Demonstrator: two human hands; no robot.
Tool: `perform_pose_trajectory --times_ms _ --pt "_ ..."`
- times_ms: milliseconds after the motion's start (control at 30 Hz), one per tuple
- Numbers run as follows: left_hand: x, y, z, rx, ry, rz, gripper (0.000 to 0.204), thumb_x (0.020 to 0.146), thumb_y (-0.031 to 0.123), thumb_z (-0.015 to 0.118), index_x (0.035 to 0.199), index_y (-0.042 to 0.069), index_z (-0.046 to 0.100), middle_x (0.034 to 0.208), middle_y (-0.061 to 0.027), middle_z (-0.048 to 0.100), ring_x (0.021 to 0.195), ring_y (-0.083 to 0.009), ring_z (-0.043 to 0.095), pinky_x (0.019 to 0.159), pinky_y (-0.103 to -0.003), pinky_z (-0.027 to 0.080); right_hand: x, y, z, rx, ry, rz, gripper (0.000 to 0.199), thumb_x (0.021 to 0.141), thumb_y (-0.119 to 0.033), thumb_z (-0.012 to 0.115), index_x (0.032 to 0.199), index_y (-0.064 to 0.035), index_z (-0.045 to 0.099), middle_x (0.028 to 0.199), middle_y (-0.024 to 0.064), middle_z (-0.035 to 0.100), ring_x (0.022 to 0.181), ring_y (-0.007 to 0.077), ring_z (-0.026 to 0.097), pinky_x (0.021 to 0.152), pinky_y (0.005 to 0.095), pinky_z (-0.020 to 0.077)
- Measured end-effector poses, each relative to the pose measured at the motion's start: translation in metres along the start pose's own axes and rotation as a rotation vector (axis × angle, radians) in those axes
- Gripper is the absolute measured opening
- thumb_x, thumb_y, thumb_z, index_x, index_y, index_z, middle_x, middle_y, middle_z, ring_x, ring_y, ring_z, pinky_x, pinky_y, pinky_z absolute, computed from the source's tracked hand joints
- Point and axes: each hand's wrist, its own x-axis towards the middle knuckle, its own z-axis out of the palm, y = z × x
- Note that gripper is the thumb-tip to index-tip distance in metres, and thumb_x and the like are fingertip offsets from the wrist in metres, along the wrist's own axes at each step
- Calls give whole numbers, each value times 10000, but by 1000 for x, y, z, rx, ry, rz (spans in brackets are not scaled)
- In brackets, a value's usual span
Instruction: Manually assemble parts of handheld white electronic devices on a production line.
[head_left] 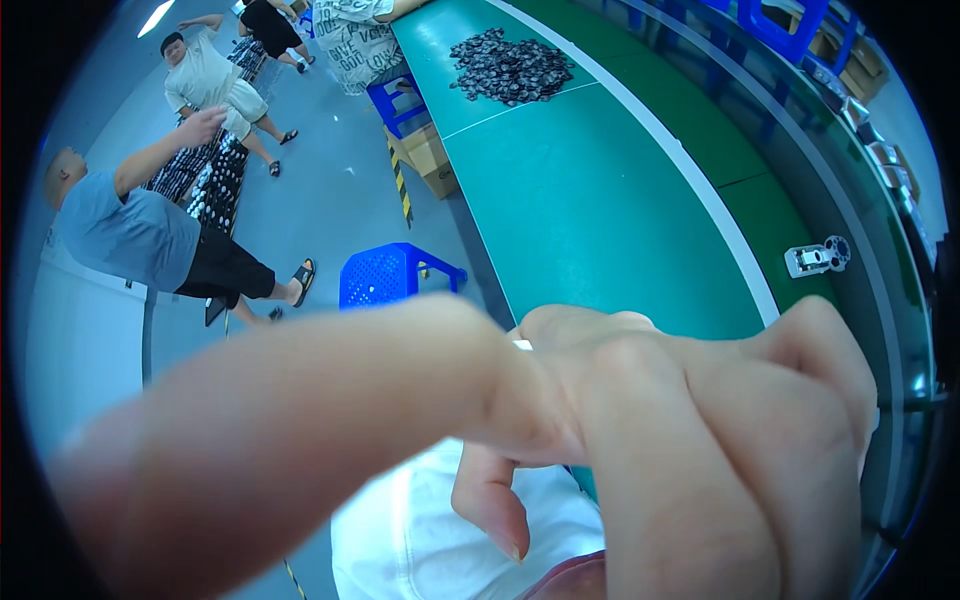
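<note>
A long green tabletop point(600, 200) runs away from me through a workshop with a grey floor, and a heap of small dark parts point(510, 68) lies far up it. A blue plastic stool point(390, 275) stands beside the bench, a cardboard box point(430, 160) sits farther on, and two other people are busy over at the left by trays of dark pieces. A small silver metal fitting point(818, 256) rests alone near the tabletop's right edge.

Both my arms are raised close to the camera, so they fill the lower picture and blur. My left hand point(500, 470) crosses from the left, its fingers curled down over my white shirt point(420, 530); I cannot tell whether it grips anything. My right hand point(720, 440) is bunched beside it, knuckles up, touching the left at the wrist. A tiny white sliver point(522, 345) shows between them (too small for me to name), and I cannot tell if the right hand pinches it.

Whatever I am working at here sits well apart from the heap and the fitting. In my judgement, doing this well means lowering both hands toward the tabletop, where I can see my fingertips.
</note>
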Motion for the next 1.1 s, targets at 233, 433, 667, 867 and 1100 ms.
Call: perform_pose_trajectory --times_ms 233,433,667,867,1100 --pt "7 -10 -14 -14 -21 5 309 929 288 590 1053 13 661 1090 -129 686 975 -208 652 918 -372 465 11 8 8 15 -15 -6 252 1003 -71 489 1243 6 478 917 71 514 813 114 518 978 324 485" --pt "11 -19 -28 -31 -36 11 310 928 287 590 1056 14 659 1092 -132 684 973 -208 650 910 -370 469 23 14 6 16 -32 5 243 1001 -66 489 1233 5 473 943 85 538 854 126 555 983 331 492" --pt "15 -26 -43 -21 -39 17 310 927 287 590 1059 14 656 1094 -136 682 971 -209 648 900 -368 472 32 20 24 7 -7 7 240 1002 -65 486 1232 5 474 944 87 541 847 124 557 980 329 493" --pt "16 -29 -54 18 -36 33 311 926 287 589 1061 14 653 1096 -140 679 969 -210 646 892 -366 476 44 28 14 9 -94 10 251 1000 -70 492 1240 4 477 946 83 539 851 117 558 973 324 494" --pt "16 -34 -67 59 -17 53 312 925 286 589 1064 14 650 1098 -143 677 967 -211 644 883 -363 479 51 37 13 18 -63 7 266 996 -81 506 1249 -1 481 942 77 537 831 114 549 967 324 499"
